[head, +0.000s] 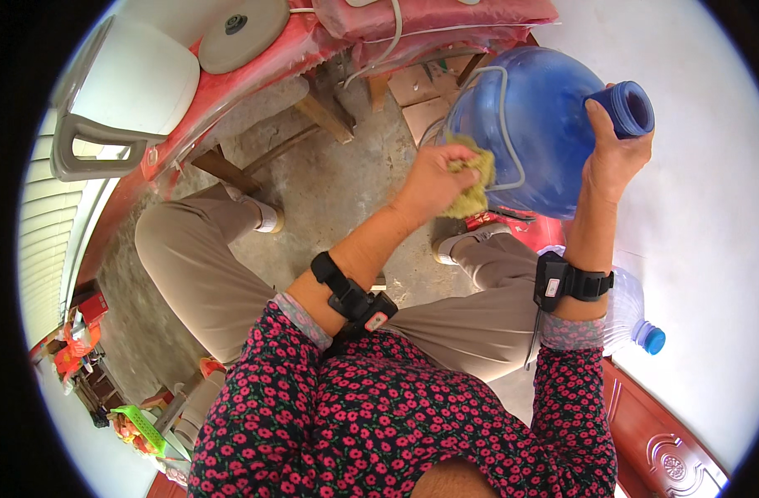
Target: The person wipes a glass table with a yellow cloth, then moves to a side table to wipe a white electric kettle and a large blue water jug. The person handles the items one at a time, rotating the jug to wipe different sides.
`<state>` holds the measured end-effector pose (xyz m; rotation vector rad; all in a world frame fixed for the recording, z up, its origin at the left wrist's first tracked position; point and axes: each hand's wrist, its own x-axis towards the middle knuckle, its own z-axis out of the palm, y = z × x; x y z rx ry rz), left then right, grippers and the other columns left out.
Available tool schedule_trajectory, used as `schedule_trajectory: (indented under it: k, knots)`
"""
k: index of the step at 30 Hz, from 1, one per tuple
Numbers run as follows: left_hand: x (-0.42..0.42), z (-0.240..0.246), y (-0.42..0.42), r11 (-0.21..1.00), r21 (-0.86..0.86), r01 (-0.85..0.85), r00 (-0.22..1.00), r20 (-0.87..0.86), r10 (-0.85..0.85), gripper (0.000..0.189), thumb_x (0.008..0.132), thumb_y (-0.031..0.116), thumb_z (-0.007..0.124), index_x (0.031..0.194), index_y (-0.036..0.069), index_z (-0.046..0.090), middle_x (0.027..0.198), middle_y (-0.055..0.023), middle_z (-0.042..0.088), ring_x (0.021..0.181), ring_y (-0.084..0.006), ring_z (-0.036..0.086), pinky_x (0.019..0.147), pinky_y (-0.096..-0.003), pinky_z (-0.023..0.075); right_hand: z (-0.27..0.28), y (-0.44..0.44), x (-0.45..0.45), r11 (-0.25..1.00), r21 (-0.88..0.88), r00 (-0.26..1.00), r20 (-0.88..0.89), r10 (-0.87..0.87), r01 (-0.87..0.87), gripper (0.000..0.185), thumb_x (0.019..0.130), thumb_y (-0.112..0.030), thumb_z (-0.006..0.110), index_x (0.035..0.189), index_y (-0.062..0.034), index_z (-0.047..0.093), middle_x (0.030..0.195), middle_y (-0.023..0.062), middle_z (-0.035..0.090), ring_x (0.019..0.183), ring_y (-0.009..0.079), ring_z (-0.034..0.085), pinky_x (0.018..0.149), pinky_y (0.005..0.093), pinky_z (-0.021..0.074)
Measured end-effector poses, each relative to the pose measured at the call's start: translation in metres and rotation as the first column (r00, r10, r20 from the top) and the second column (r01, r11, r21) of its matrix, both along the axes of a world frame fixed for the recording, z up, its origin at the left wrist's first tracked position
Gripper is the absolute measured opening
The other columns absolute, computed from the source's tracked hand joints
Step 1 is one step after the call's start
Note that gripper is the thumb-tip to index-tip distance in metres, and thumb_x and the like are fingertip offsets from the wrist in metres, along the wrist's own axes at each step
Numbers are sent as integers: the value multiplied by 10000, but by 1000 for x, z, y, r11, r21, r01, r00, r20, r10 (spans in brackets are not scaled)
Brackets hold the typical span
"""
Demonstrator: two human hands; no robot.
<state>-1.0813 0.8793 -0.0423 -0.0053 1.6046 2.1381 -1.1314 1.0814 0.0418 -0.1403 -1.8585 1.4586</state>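
A large translucent blue water jug [541, 118] is tilted at the upper right, its uncapped neck pointing right. My right hand [619, 146] grips that neck, fingers wrapped around it. Pinched in my left hand [438, 180] is a fuzzy yellow-green cloth [470, 199], which lies beside or against the jug's lower left side; exact contact is hard to tell. A grey bent rod or tube [504, 124] loops along the jug's side near the cloth. The far end of the jug is partly hidden behind the rod.
A table with a red plastic cover [230, 93] stands at the upper left, bearing a white appliance [134, 78] and a round grey lid [242, 37]. A clear plastic bottle with a blue cap [653, 339] is by the white wall at right. Wooden legs stand beneath the table.
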Motion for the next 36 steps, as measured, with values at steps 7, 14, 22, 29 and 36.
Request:
schedule_trajectory:
  k: [7,14,22,29,36]
  knots:
    - [8,-16,-2,990,-85,-115,991,63,120,136,826,10,615,959,-17,623,791,-14,621,675,-76,578,597,-237,485,-1,-1,-2,1000,26,1000,17,3,-3,486,620,-10,820,1031,44,565,915,92,642,796,144,613,768,267,503]
    - [63,-17,14,999,-45,-9,994,106,14,325,851,16,582,1164,-43,517,1006,-90,606,892,-142,595,769,-261,482,-2,0,0,999,41,1000,8,-5,5,488,619,-21,824,1030,38,568,914,91,641,798,144,611,766,268,502]
    - [97,6,51,932,-359,-44,913,-393,-108,664,856,21,559,1400,-101,198,1394,-267,340,1315,-321,338,1093,-337,239,-2,2,1,999,49,1000,21,14,-15,482,628,-55,828,1027,30,573,918,86,644,805,146,611,769,271,501]
    - [88,11,50,976,-220,13,960,-269,-73,698,834,-5,553,1402,-112,160,1426,-278,282,1349,-336,281,1103,-334,216,-5,5,0,997,77,1000,5,7,-7,487,626,-70,830,1031,24,575,922,85,648,804,148,613,774,274,499]
    - [101,19,85,953,-300,-36,951,-304,-60,758,796,-5,539,1416,-98,113,1446,-314,210,1384,-388,176,1135,-381,149,-5,6,-2,996,81,999,22,-28,26,492,627,-97,835,1028,21,576,922,88,651,812,153,615,783,276,496]
